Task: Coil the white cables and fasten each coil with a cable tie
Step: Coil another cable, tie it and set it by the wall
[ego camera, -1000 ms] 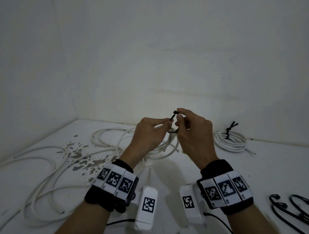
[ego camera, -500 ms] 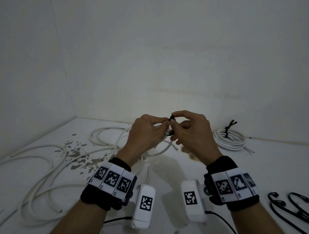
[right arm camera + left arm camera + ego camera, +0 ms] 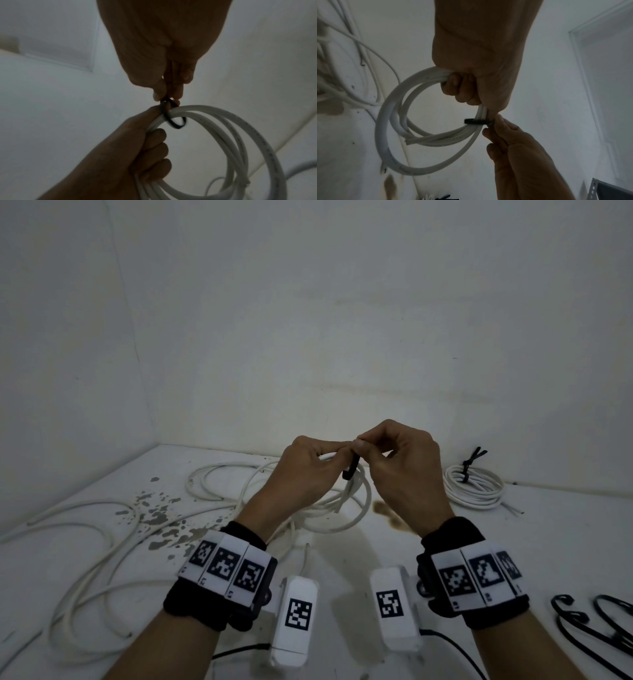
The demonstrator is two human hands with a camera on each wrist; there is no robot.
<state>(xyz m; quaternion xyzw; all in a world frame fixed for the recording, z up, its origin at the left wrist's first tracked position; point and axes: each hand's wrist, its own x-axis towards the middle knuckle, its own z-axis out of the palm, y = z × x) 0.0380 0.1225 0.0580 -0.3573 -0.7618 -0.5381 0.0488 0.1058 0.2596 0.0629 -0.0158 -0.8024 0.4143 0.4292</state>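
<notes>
Currently: left hand grips springy white coil; right hand pinches thin black tie. We judge cable stiff; hold beside tie.

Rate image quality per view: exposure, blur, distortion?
Head view: evenly lit, sharp, wide-angle bending at the edges; black cable tie readable between the hands. Left wrist view: left hand backlit and dark, held white coil slightly smeared. Right wrist view: dim, right hand nearly silhouetted, tie loop blurred.
</notes>
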